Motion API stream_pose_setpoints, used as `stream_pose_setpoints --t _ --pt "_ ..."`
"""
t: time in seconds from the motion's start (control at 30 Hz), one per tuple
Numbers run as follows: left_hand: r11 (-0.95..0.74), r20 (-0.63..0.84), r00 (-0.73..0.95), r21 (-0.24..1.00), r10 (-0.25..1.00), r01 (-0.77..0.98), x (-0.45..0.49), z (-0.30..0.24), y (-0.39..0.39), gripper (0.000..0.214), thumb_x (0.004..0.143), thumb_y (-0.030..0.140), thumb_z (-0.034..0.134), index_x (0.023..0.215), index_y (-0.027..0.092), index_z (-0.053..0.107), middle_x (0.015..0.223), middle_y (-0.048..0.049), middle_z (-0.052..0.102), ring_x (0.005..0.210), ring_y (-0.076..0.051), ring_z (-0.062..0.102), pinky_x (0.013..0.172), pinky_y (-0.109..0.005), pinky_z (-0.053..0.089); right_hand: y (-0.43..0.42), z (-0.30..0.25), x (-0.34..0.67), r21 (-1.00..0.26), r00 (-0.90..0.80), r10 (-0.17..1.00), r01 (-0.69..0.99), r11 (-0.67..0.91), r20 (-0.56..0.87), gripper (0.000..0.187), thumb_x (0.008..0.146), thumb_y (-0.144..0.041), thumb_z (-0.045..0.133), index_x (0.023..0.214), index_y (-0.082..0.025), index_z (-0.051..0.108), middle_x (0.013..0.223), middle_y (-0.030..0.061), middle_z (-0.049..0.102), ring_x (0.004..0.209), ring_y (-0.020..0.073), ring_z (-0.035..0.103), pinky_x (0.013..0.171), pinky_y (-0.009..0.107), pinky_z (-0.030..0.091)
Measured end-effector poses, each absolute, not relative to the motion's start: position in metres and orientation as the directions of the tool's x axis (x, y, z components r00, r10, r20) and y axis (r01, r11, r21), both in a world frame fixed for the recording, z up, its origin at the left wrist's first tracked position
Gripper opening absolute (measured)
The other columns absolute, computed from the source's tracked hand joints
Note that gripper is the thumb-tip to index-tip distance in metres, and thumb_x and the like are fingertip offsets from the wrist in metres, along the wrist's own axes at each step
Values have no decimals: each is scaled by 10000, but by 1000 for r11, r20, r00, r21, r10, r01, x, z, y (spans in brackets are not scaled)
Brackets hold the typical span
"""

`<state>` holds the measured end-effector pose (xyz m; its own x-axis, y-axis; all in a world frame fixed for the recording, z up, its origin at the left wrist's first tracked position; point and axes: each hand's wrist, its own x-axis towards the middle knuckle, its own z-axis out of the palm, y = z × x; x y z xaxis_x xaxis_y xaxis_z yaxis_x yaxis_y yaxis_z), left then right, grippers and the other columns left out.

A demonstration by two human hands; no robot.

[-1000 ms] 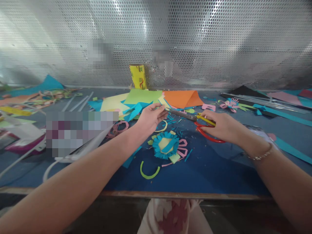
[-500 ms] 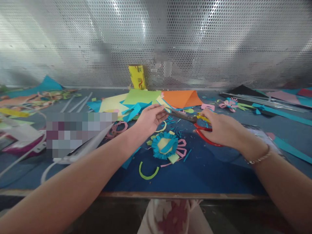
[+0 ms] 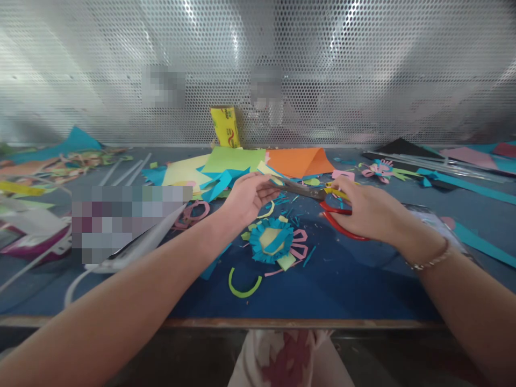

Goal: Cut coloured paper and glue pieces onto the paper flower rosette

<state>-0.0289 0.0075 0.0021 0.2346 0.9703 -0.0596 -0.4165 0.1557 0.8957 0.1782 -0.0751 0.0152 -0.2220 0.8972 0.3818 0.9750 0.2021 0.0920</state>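
My left hand [image 3: 250, 198] pinches a small pale yellow paper piece [image 3: 267, 170] with a blue edge, held above the table. My right hand [image 3: 371, 210] is wrapped round scissors [image 3: 308, 191] with red and yellow handles. Their dark blades point left and reach the fingers of my left hand at the paper; how far apart the blades are is hard to see. Below both hands lies a blue fringed paper flower [image 3: 257, 243] with a pale yellow centre. Pink looped paper petals [image 3: 299, 244] stick out at its right, and blue paper snippets lie just behind it.
Green [image 3: 237, 158] and orange paper sheets [image 3: 296, 162] lie at the back, before a yellow packet [image 3: 226, 127] and a perforated metal panel [image 3: 322, 70]. A phone [image 3: 433, 226] lies under my right forearm. A green paper arc [image 3: 244, 293] rests near the front edge.
My left hand and the paper have dipped very slightly towards the scissor blades. Both grips stay the same, and the view has shifted a little.
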Motion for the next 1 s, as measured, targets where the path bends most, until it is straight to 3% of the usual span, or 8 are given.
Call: stream_pose_setpoints --t 0.5,1.0 --pt "281 -170 268 844 948 -456 -25 5 2 105 732 116 493 674 133 578 630 -61 642 641 -135 620 696 -260 504 -73 15 180 47 -218 912 975 216 348 427 726 -529 426 967 -185 503 642 54 600 532 170 515 444 240 255" --pt "362 -259 263 779 929 -512 -26 7 3 154 759 86 456 654 146 551 521 -24 585 574 -108 601 683 -239 512 -75 17 178 90 -181 903 983 159 390 440 702 -534 444 995 -217 526 631 44 599 511 171 501 440 253 232"
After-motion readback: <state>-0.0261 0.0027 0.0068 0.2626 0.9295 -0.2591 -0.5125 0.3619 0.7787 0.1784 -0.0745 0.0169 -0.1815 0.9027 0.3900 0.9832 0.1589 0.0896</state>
